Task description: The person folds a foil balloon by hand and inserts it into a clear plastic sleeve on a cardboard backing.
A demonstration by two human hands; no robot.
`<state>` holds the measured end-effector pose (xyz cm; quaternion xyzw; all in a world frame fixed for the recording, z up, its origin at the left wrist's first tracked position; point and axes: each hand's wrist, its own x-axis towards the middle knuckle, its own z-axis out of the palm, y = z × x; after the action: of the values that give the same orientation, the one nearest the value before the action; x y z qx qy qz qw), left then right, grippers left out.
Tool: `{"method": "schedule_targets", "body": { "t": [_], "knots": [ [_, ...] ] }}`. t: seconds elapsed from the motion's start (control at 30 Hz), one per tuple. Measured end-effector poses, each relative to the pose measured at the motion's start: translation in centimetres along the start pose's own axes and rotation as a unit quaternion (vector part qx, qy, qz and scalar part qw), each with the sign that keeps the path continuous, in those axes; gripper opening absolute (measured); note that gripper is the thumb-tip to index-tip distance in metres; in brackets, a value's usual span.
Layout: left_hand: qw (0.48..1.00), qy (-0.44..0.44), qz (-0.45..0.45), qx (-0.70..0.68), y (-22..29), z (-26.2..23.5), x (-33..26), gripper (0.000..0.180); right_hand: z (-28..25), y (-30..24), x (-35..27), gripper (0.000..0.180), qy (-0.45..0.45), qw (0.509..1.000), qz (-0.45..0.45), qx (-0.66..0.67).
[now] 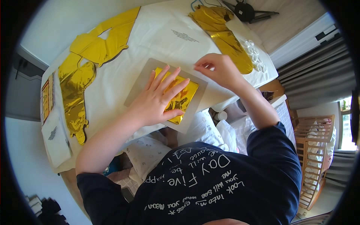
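Note:
My left hand [159, 95] lies flat with its fingers spread over a folded, shiny gold foil sheet [190, 93]. Beneath the foil is a thin grey board [139, 86], turned at an angle near the table's front edge. Part of the foil is hidden under my palm and fingers. Just beyond the board's right corner, my right hand [219, 69] is raised with thumb and fingertips pinched together. Whatever is in that pinch, if anything, is too small to make out.
Flat gold foil shapes, looking like uninflated balloons, lie at the left [77, 90] and far right [225, 33]. Several small white rings [257, 58] sit by the right edge. Clear plastic bags [54, 140] rest at the left on the white-covered table [157, 41]. A black stand [245, 11] is behind.

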<state>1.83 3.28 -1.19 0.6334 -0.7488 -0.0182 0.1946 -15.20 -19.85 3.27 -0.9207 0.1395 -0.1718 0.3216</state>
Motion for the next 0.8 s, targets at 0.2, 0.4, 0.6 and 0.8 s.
{"method": "schedule_targets", "body": {
  "t": [0.2, 0.4, 0.6, 0.8],
  "knots": [
    [1.0, 0.008, -0.008, 0.011, 0.3, -0.2, -0.1, 0.093, 1.7, -1.7, 3.6, 0.028, -0.107, 0.994, 0.03, 0.003],
    [1.0, 0.028, 0.001, 0.004, 0.1, 0.2, -0.3, 0.093, 1.2, -2.4, 5.3, 0.037, -0.226, 0.961, 0.13, 0.088],
    [0.999, 0.039, 0.005, 0.003, 0.2, 0.2, -0.5, 0.097, 1.8, -2.6, 5.5, 0.049, -0.303, 0.891, 0.223, 0.255],
    [0.998, 0.064, 0.017, -0.005, -0.1, 0.4, -0.6, 0.1, 3.0, -2.7, 5.9, 0.06, -0.372, 0.806, 0.247, 0.388]
  ]
}}
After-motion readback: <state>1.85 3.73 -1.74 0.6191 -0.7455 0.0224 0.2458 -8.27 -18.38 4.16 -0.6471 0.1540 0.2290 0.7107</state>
